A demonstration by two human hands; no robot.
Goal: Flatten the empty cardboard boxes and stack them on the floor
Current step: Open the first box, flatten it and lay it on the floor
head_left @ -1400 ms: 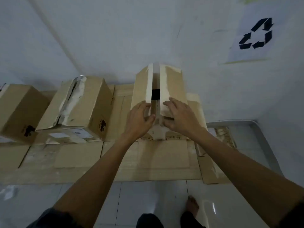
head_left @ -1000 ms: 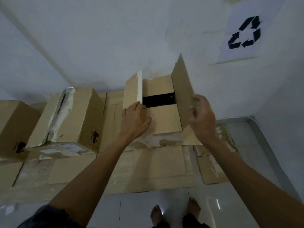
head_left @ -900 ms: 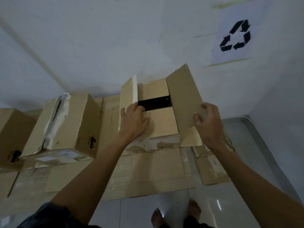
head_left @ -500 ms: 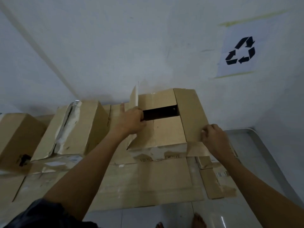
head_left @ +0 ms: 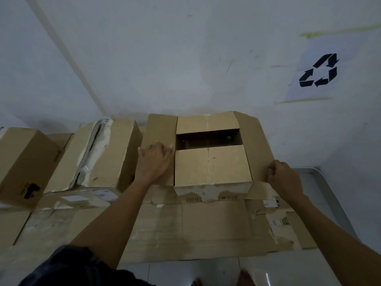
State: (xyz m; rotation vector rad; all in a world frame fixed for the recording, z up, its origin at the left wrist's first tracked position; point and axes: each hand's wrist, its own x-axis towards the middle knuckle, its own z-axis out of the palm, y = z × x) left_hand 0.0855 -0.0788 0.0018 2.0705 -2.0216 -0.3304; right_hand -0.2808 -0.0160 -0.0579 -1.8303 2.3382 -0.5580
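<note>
A brown cardboard box [head_left: 210, 166] stands against the wall with its two long top flaps folded outward. Its two short inner flaps lie flat, leaving a dark gap [head_left: 208, 139] between them. My left hand [head_left: 154, 159] presses flat, fingers spread, on the left flap [head_left: 160, 129]. My right hand [head_left: 285, 180] is curled around the near edge of the right flap [head_left: 257, 145]. Flattened cardboard sheets [head_left: 185, 230] cover the floor in front of the box.
Two more standing boxes are at the left: one with torn white tape [head_left: 103, 155], and one at the far left [head_left: 22, 164]. A recycling sign [head_left: 318, 73] hangs on the wall. A raised grey ledge [head_left: 329, 193] runs at the right. White floor tile [head_left: 206, 273] lies near my feet.
Both hands pulled the two taped top flaps apart and folded them outward. The right flap went down first, then the left one, and both now lie spread to the sides.
</note>
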